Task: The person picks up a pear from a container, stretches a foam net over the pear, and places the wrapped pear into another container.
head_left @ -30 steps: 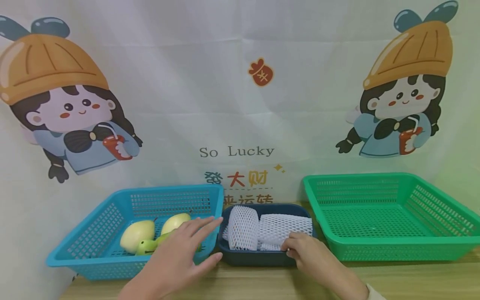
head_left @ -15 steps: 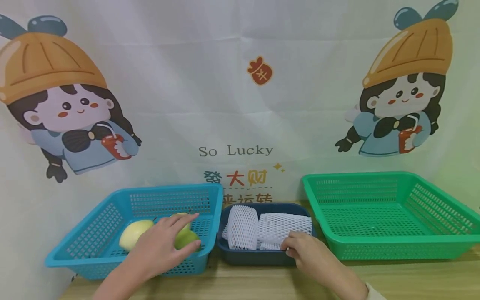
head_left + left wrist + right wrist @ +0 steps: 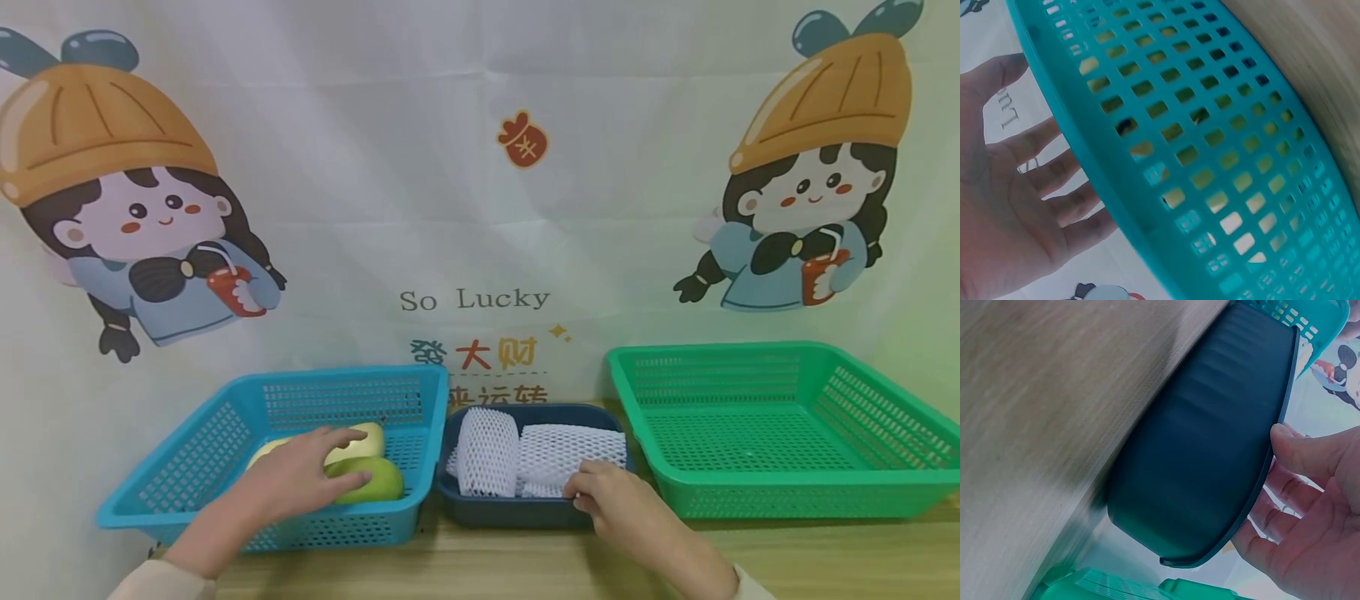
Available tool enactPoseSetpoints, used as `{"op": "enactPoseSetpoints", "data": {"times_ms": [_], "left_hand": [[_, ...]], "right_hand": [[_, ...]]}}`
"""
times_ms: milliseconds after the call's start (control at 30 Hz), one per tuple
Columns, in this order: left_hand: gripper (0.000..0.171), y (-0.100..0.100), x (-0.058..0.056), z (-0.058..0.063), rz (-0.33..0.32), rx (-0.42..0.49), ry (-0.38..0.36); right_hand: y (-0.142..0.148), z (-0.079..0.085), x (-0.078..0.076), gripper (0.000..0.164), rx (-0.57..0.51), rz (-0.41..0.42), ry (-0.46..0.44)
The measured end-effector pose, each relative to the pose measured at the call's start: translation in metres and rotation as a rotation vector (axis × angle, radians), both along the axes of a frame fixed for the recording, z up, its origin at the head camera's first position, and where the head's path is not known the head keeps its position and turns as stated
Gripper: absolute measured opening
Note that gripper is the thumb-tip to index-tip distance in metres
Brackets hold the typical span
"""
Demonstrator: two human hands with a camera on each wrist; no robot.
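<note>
My left hand [image 3: 296, 473] is over the blue basket [image 3: 442, 417], thumb and fingers spread apart. Between them and just beyond lies a smooth green fruit like a mango [image 3: 382, 482]; contact is unclear. A pale yellow pear [image 3: 369, 438] shows behind, and another is mostly hidden by the hand. In the left wrist view the basket wall [image 3: 1110, 169] covers the fingertips. At the front right edge of a dark blue tub [image 3: 517, 513], my right hand [image 3: 622, 508] grips the rim, thumb outside and fingers behind it. White foam net sleeves [image 3: 487, 454] fill the tub.
A green basket [image 3: 772, 500] stands right of the tub on the wooden table [image 3: 480, 567]. Behind everything hangs a white cloth [image 3: 390, 150] with printed cartoon figures and lettering. The blue basket's side nearly meets the tub.
My left hand has moved left and drawn back from the basket's right side, uncovering the green fruit. The right hand stays at the tub's edge.
</note>
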State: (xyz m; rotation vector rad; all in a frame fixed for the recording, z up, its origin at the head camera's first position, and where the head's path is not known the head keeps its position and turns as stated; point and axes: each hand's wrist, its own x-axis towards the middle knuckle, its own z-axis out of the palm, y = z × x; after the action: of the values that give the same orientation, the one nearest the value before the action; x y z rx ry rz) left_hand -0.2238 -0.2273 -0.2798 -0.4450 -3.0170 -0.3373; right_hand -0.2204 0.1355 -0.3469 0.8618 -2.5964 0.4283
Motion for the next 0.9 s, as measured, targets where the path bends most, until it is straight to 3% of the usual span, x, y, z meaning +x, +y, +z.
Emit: {"op": "enactPoseSetpoints", "data": {"times_ms": [133,500,733,900], "left_hand": [[0.061,-0.005,-0.005,-0.002,0.0,0.035,-0.06],[0.065,-0.012,-0.017,-0.017,-0.045,0.096,-0.135],[0.065,-0.015,-0.022,-0.024,0.006,0.188,-0.229],[0.066,-0.015,-0.027,-0.027,0.023,0.184,-0.275]], "right_hand": [[0.001,0.001,-0.001,0.014,0.007,-0.005,-0.005],[0.002,0.0,-0.003,0.014,0.008,0.013,-0.006],[0.002,-0.001,-0.003,0.014,0.0,0.015,-0.005],[0.001,-0.001,-0.003,0.013,0.004,0.011,-0.016]]}}
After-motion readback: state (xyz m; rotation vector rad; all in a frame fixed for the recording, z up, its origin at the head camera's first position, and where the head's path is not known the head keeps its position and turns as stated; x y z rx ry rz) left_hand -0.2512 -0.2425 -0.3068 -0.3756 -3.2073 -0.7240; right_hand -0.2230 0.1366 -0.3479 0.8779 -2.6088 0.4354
